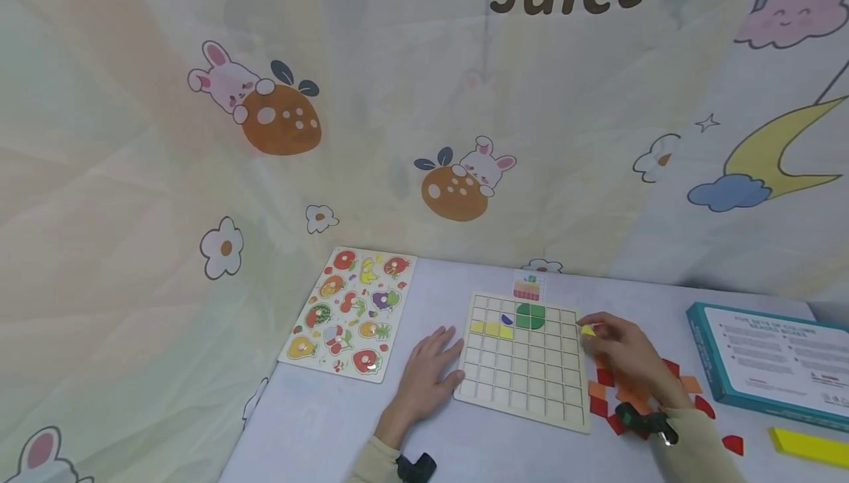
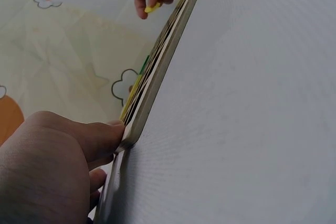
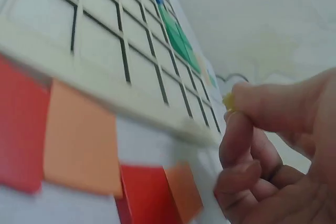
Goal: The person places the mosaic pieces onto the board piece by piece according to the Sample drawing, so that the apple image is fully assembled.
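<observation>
A pale grid board [image 1: 524, 376] lies flat on the white table. Green pieces [image 1: 530, 315] forming a rounded shape, a small blue piece [image 1: 507, 318] and a row of yellow pieces [image 1: 492, 329] sit in its upper squares. My left hand [image 1: 424, 376] rests at the board's left side, fingers extended, its thumb [image 2: 102, 132] against the edge. Beyond the board's right edge, my right hand [image 1: 623, 346] pinches a small yellow piece [image 3: 228, 101] between thumb and index finger. The fingertips partly hide that piece's shape.
Loose red and orange pieces [image 1: 597, 390] are scattered under and around the right forearm. A teal-edged box [image 1: 776, 358] and a yellow block [image 1: 809, 446] lie at right. At left is a fruit picture board [image 1: 345, 313]; a small picture card [image 1: 528, 287] lies behind the grid.
</observation>
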`<state>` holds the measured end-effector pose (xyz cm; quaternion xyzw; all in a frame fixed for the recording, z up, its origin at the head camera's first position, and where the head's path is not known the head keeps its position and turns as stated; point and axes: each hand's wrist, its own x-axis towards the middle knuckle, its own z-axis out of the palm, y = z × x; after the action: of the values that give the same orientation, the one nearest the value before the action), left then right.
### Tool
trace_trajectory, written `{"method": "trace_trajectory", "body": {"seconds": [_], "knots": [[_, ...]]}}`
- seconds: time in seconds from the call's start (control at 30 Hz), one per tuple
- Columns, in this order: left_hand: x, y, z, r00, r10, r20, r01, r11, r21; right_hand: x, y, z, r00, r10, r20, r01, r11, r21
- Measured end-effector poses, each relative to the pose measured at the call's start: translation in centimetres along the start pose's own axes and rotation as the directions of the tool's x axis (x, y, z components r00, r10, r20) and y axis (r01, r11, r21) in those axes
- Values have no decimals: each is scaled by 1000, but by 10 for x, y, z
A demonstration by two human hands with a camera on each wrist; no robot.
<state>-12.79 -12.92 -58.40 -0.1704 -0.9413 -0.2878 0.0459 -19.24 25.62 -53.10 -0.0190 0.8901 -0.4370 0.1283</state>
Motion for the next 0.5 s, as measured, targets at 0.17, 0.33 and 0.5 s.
{"method": "trace_trajectory", "body": {"seconds": [0.17,0.33,0.5], "knots": [[0,1,-1,1000,-7,8,7,1000,-5,4,-9,17,995,-58,-80,58,998,-14],[0,0,0,1000,-7,7,7,1000,4,9,-24,38,989,-91,-120,85,995,-54],[0,0,1,1000,-13,8,13,1000,3,21,-32,57,967,-196,-160,177,977,-123]]}}
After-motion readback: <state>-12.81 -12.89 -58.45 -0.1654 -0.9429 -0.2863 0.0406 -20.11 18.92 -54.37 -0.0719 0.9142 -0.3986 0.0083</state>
